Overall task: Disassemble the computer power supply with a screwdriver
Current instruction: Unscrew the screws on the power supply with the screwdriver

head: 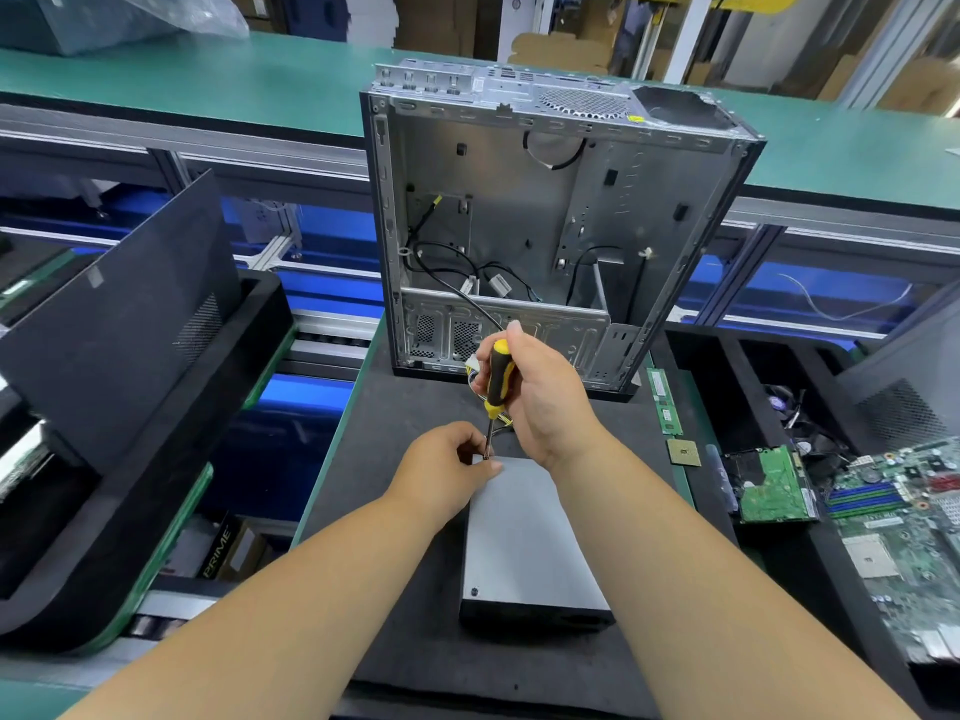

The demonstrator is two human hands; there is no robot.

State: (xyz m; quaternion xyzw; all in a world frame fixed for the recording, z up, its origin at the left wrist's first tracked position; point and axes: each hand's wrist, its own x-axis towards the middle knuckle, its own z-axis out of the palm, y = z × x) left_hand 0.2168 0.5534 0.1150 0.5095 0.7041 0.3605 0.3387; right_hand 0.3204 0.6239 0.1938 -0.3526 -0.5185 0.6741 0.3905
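Grey rectangular metal power supply box point(524, 537) lies flat on the dark bench mat point(395, 407), near its front edge. Left hand point(447, 472) pinches the screwdriver shaft at the box's far-left corner. Right hand point(540, 392) grips the yellow-and-black-handled screwdriver point(497, 381), upright. Beyond, an open grey metal computer case point(550, 220) stands at the mat's far edge.
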